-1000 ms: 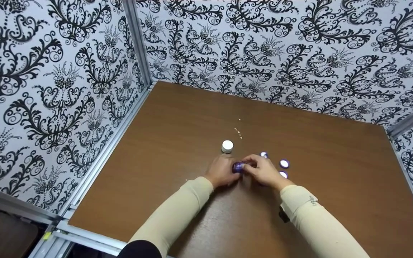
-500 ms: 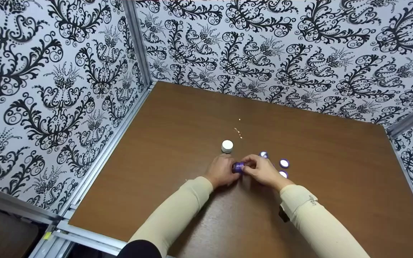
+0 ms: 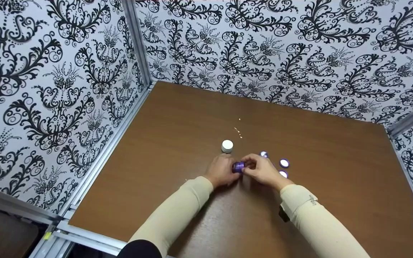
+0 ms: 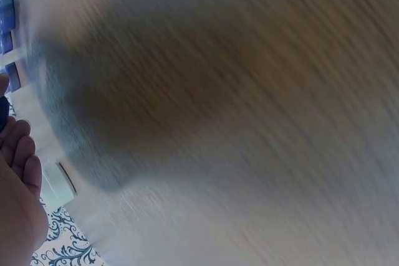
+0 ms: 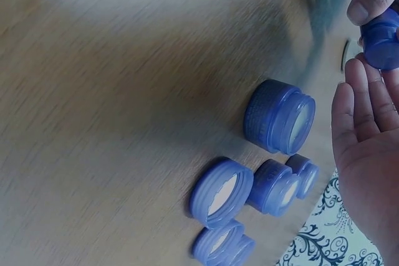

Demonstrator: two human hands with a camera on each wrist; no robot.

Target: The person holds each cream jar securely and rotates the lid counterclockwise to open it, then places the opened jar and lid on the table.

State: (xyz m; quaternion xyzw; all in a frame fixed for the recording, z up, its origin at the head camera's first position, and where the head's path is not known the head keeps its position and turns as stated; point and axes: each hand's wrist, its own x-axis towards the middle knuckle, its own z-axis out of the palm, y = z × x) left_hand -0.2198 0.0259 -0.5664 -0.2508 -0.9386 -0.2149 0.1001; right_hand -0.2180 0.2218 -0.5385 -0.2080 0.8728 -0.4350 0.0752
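Observation:
A small purple jar (image 3: 238, 167) is held between both hands over the table. In the head view my left hand (image 3: 222, 169) grips its left side, back of the hand up. My right hand (image 3: 262, 171) pinches the other end. From the right wrist, the thumb (image 5: 368, 4) lies on the blue-looking jar (image 5: 381, 40) and the other fingers stretch out below it. Only curled fingertips of my left hand (image 4: 19, 172) show in the left wrist view, at its left edge. Just beyond that hand stands a white-lidded jar (image 3: 227, 146).
Several more purple jars and caps stand right of my hands. The right wrist view shows a larger jar (image 5: 277, 116), a ring-like cap (image 5: 221, 192) and smaller jars (image 5: 272, 188). Small light crumbs (image 3: 238, 132) lie farther back on the brown table (image 3: 317, 150); patterned walls (image 3: 264, 46) enclose it.
My right thumb and fingers have shifted slightly on the jar, showing a little more of its purple side. Both arms and the other jars stay in place.

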